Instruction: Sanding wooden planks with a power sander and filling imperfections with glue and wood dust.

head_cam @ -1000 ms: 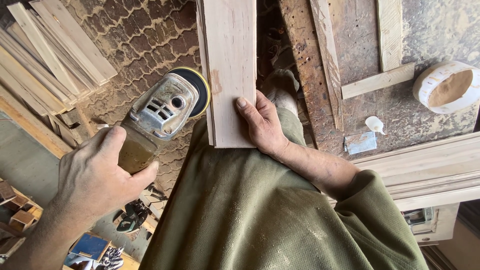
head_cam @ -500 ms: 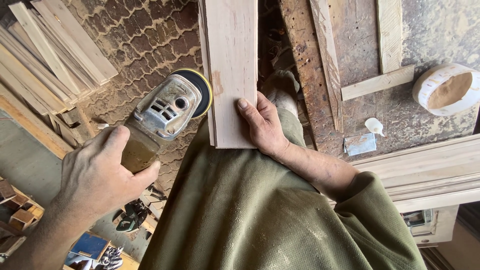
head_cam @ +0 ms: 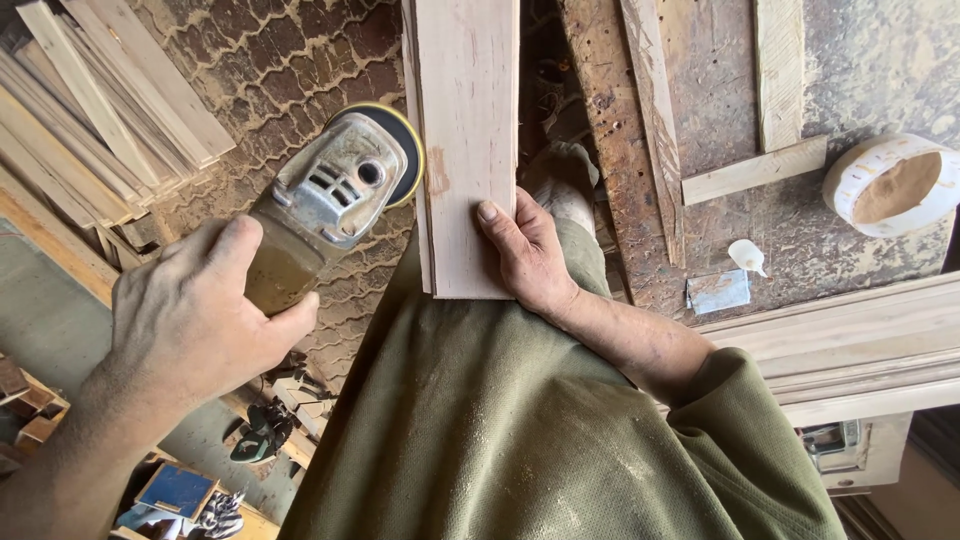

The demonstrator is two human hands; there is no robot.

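Note:
My left hand (head_cam: 190, 320) grips the body of a metal angle grinder (head_cam: 325, 195) whose dark sanding disc with a yellow rim (head_cam: 405, 150) presses against the left edge of a pale wooden board (head_cam: 465, 130). My right hand (head_cam: 525, 250) holds the near end of that board, thumb on its top face, fingers wrapped round its right edge. The board stands on edge in front of my green-clothed body and runs away from me out of the top of the view.
A stack of thin wooden slats (head_cam: 95, 110) lies at the left on patterned paving. At the right is a worn workbench (head_cam: 720, 90) with wood strips, a white bowl of brown powder (head_cam: 895, 185), a small white bottle (head_cam: 748, 252) and moulded boards (head_cam: 850, 335).
The grinder and my left hand have moved forward along the board's left edge, away from me. My right hand and the board have barely shifted.

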